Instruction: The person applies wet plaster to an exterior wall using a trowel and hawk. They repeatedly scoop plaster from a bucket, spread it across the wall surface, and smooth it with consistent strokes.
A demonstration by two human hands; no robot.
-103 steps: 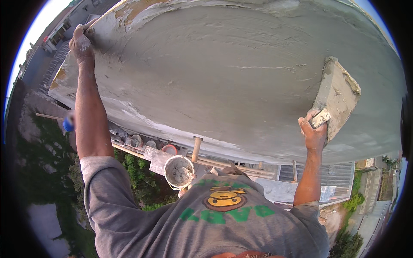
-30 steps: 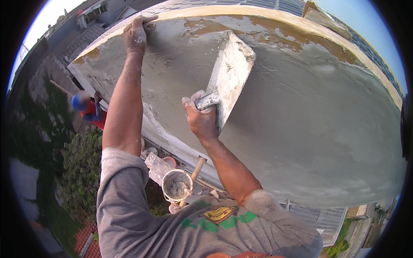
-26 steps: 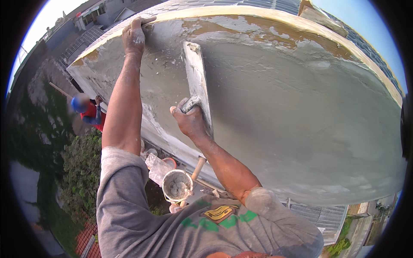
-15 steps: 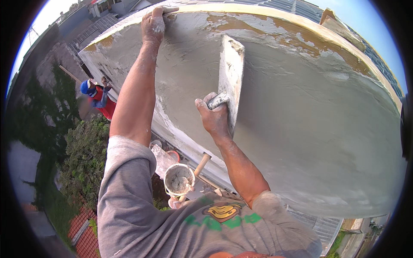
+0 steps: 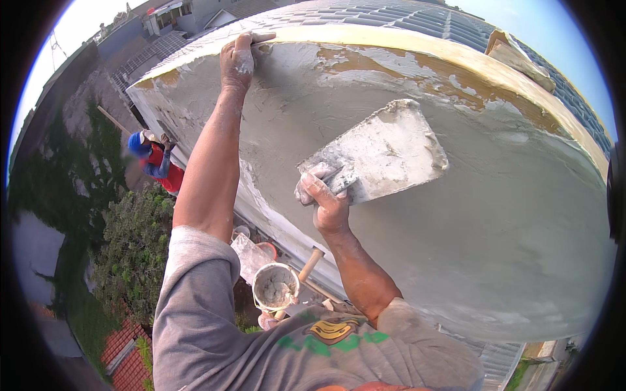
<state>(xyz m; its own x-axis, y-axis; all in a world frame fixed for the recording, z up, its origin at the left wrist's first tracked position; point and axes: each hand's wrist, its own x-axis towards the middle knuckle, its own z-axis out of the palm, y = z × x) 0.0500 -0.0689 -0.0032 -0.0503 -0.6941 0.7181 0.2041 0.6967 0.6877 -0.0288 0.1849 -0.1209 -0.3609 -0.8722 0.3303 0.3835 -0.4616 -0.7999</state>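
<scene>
My right hand is closed round the handle of a broad, plaster-caked trowel at the centre, its flat blade over the curved wall coated in wet grey plaster. My left hand reaches up to the wall's pale top edge and grips it, index finger lying along it. Just below that edge, patches of yellowish base show through the plaster.
A co-worker in red top and blue headgear is at the left of the wall. Below are a bucket of mortar, planks and a protruding wooden pole. Tiled roofs lie beyond the top edge; trees stand far below.
Since half a second ago my right hand has turned the trowel from near upright to slanting rightward, its blade now broad to view. Earlier it was far right. My left hand still grips the edge.
</scene>
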